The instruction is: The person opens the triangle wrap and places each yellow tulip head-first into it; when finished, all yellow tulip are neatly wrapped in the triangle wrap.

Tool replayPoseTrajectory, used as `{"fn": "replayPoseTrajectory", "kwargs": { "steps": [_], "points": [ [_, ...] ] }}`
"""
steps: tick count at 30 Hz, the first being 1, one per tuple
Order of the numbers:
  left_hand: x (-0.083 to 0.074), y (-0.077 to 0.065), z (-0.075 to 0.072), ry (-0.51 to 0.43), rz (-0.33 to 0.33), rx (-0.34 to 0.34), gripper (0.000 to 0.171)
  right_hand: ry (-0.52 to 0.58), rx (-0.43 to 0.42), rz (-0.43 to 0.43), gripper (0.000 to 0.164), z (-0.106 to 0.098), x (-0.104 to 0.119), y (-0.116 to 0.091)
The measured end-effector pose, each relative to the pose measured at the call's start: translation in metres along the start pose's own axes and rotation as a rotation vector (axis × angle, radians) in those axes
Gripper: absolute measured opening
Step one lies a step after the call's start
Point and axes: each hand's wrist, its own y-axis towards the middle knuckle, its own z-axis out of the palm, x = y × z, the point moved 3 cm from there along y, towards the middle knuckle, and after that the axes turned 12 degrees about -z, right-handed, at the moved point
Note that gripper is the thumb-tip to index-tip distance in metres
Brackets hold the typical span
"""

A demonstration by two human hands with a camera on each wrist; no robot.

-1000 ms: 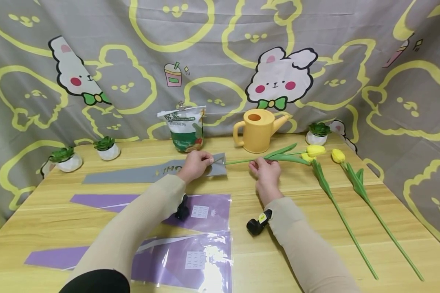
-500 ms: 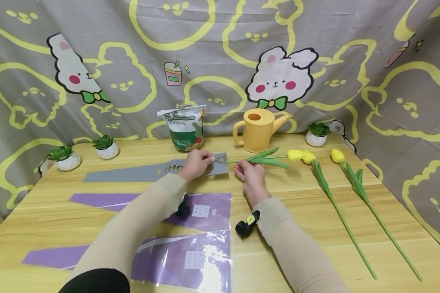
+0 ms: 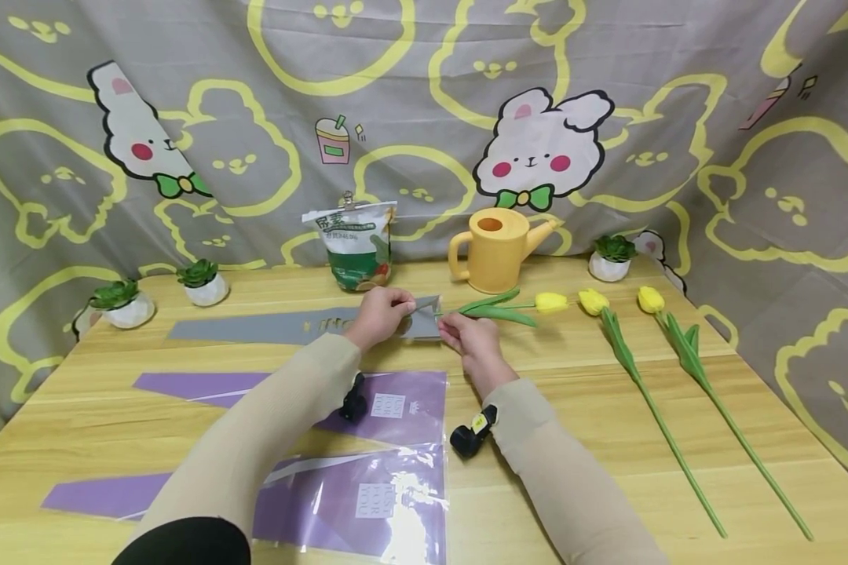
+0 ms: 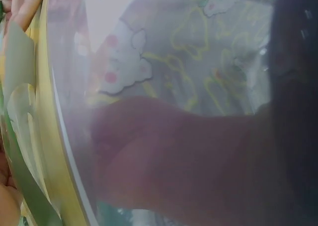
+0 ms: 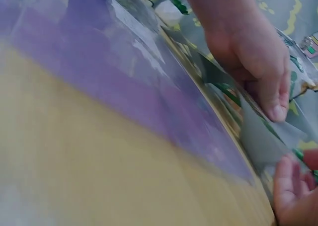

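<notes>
Yellow tulip [image 3: 498, 313]: single bloom, green leaves, stem running into mouth of grey sleeve [image 3: 254, 329]. Your right hand [image 3: 475, 333] pinches stem; left hand [image 3: 380, 314] pinches sleeve's edge. Stem tip hidden; left wrist view hazy.

Both purple sleeves [image 3: 346, 502] read "JUST FOR YOU", the bag [image 3: 359, 249] "尿素", while gold lettering [image 3: 323, 324] on the grey sleeve [image 3: 240, 330] is partly hidden.
</notes>
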Motion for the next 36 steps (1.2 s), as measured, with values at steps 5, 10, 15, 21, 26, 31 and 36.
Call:
{"fn": "replayPoseTrajectory", "kwargs": {
  "steps": [5,10,15,21,26,31,36],
  "points": [
    [0.003,0.001,-0.001,0.002,0.005,-0.012,0.015,-0.027,0.123,0.052,0.022,-0.010,0.005,-0.002],
    [0.005,0.001,-0.002,0.008,0.001,-0.015,0.015,-0.069,0.179,0.107,0.012,-0.020,0.011,-0.006],
    [0.007,0.000,-0.002,0.014,0.007,-0.008,0.014,-0.088,0.185,0.113,0.024,-0.034,0.022,-0.006],
    [0.005,0.000,-0.004,0.014,0.016,-0.011,0.015,-0.052,0.077,0.070,0.010,-0.060,0.053,0.001],
    [0.004,0.001,-0.004,0.009,0.002,-0.001,0.015,0.052,-0.048,0.006,0.014,-0.081,0.075,0.008],
    [0.004,0.001,-0.005,0.010,0.006,0.001,0.015,0.070,-0.188,-0.070,0.012,-0.097,0.085,0.014],
    [0.005,0.000,-0.004,0.005,0.014,0.002,0.014,0.002,-0.248,-0.052,0.038,-0.106,0.085,0.019]
  ]
}}
